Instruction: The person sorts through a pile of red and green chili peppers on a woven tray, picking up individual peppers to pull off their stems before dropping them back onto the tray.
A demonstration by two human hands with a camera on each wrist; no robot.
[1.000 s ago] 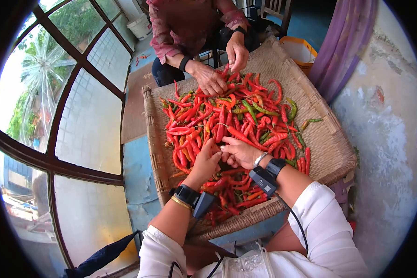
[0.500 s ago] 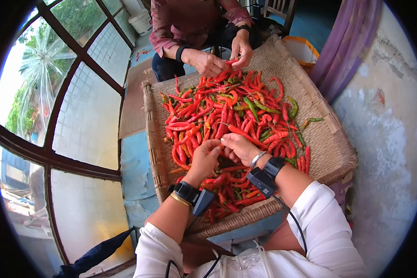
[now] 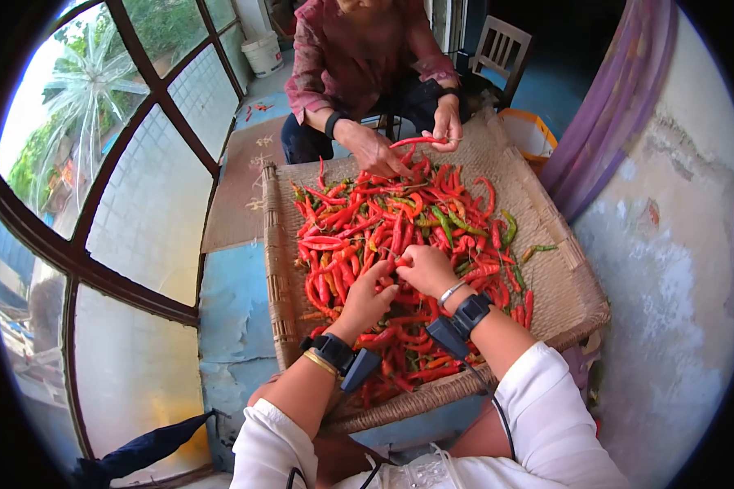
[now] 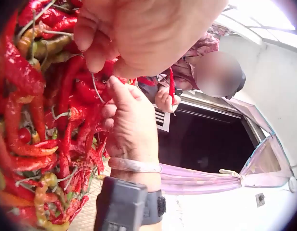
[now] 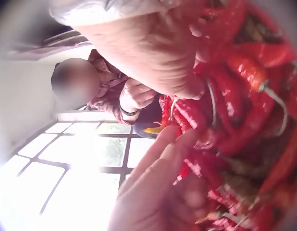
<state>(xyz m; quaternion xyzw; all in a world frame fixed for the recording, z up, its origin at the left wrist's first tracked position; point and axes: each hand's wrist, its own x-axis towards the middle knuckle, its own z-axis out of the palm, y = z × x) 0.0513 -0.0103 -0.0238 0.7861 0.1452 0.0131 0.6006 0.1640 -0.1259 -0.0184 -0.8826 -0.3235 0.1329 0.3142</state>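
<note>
Red chili peppers, a few green or orange, are heaped on a woven tray. Above the heap's near part, the left hand has its bent fingers and thumb around a red pepper, largely hidden. Close at its right, the right hand pinches with thumb and forefinger at a small red pepper end. The fingertips of both hands nearly meet. In the left wrist view the right hand is beside a thin pale stem; in the right wrist view the left hand lies below another stem.
Across the tray a person in a patterned red shirt holds a red pepper and reaches into the heap. Windows stand left; a purple curtain, an orange-rimmed container and a chair are at the right and back.
The view has shifted, showing more of the far side. My hands remain close together over the heap. The other person's hands have moved apart, one lifting a pepper.
</note>
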